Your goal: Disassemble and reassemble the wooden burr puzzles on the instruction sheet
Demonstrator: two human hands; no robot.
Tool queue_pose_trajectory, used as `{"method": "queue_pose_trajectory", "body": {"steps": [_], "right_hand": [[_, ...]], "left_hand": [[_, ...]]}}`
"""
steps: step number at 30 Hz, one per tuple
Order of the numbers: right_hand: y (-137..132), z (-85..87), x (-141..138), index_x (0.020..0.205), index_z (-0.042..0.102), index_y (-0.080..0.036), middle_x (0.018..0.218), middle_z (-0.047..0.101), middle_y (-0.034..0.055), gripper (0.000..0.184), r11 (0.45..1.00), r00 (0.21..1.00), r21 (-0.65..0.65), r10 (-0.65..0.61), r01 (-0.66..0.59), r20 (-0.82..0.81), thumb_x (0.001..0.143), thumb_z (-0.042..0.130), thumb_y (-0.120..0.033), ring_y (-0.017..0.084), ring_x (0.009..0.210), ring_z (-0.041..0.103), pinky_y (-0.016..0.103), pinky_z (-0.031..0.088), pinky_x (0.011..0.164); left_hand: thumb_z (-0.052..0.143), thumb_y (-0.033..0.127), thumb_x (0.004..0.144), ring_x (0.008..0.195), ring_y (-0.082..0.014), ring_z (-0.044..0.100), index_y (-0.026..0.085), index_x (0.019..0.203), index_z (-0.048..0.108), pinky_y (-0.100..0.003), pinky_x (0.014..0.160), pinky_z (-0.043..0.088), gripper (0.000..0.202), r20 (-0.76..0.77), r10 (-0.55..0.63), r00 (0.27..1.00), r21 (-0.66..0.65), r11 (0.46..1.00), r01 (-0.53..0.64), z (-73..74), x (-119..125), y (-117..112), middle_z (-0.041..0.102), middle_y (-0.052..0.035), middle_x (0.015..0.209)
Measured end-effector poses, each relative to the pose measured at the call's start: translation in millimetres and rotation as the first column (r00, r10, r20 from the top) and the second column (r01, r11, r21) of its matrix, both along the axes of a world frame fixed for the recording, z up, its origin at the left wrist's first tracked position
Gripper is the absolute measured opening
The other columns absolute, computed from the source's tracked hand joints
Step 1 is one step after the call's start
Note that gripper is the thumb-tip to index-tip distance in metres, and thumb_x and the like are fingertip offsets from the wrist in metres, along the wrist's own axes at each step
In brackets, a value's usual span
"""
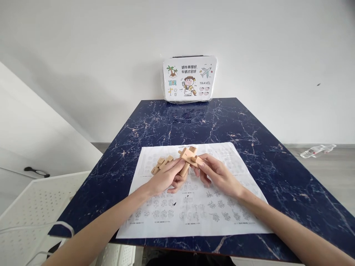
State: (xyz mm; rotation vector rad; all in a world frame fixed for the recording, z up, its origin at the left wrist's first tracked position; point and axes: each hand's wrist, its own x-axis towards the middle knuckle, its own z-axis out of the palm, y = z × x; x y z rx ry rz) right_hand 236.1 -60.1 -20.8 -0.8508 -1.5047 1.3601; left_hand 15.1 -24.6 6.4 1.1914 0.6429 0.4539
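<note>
Between my hands is a wooden puzzle (188,156) of light interlocking pieces, raised a little above a printed sheet (194,225). My left hand (168,175) grips it from the left, with thumb and fingers closed round the lower bar. On the right side, my right hand (217,171) pinches the end of a flat piece with thumb and fingers. Several loose wooden blocks (161,165) lie in a cluster on the sheet, just left of my left hand and partly hidden by it. The sheet carries rows of small line drawings.
A dark blue marbled table (199,129) carries the sheet. At its far edge a white cartoon-printed case (190,79) stands against the wall. White perforated drawers (36,199) and a white cable (36,224) are at the left. A clear plastic wrapper (317,150) lies on the floor at the right.
</note>
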Motion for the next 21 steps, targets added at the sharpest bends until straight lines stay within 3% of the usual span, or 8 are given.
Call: {"method": "queue_pose_trajectory", "body": {"steps": [6, 12, 21], "right_hand": [[1.3, 0.4, 2.6, 0.112, 0.060, -0.023, 0.086, 0.064, 0.0005, 0.028, 0.999, 0.999, 0.020, -0.042, 0.043, -0.018, 0.111, 0.051, -0.049, 0.009, 0.051, 0.049, 0.027, 0.039, 0.047], [0.9, -1.5, 2.9, 0.112, 0.061, -0.023, 0.086, 0.064, 0.0012, 0.030, 0.997, 0.996, 0.032, -0.071, 0.070, 0.046, 0.110, 0.051, -0.052, 0.009, 0.053, 0.048, 0.028, 0.040, 0.048], [1.0, -0.9, 2.4, 0.109, 0.062, -0.022, 0.084, 0.063, 0.0015, 0.030, 0.997, 0.996, -0.006, -0.083, 0.083, 0.039, 0.109, 0.054, -0.052, 0.009, 0.052, 0.042, 0.028, 0.035, 0.047]], "left_hand": [[0.048, 0.047, 0.110, 0.045, -0.0061, 0.024, 0.022, 0.093, 0.049, -0.017, 0.037, 0.027, 0.030, 0.101, 0.038, 0.994, -0.029, 0.999, -0.035, 2.0, 2.5, -0.5, 0.028, 0.0085, 0.067], [0.045, 0.049, 0.111, 0.046, -0.0065, 0.028, 0.022, 0.103, 0.053, -0.018, 0.039, 0.028, 0.029, 0.031, 0.033, 0.999, 0.104, 0.994, -0.036, -0.1, 0.6, -1.8, 0.033, 0.0073, 0.069], [0.047, 0.051, 0.110, 0.048, -0.0071, 0.025, 0.022, 0.106, 0.053, -0.018, 0.038, 0.025, 0.029, 0.029, 0.022, 0.999, 0.077, 0.997, -0.024, -2.2, 0.0, -1.3, 0.029, 0.0074, 0.071]]}}
